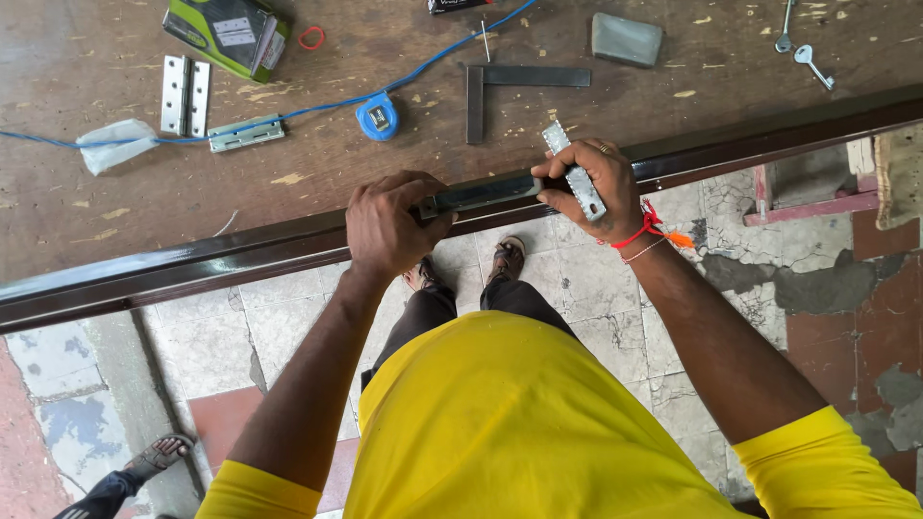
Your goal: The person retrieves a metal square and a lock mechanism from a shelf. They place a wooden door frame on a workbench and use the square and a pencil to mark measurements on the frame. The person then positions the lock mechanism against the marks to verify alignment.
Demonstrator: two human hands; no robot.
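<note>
Both hands work at the near edge of a dark brown door [192,264] lying flat on the table. Left hand [389,226] is closed over a dark flat tool [481,194] resting along that edge. Right hand [596,183] pinches a silver hinge [577,173], held upright against the same edge. Farther back on the door lie two more hinges [186,94], a blue tape measure [379,117], a steel square [519,86], and keys [803,43] at far right.

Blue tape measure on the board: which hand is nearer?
Left, narrowly. The left hand grips the dark door edge just below the blue tape measure. The right hand holds a metal hinge farther to its right.
</note>
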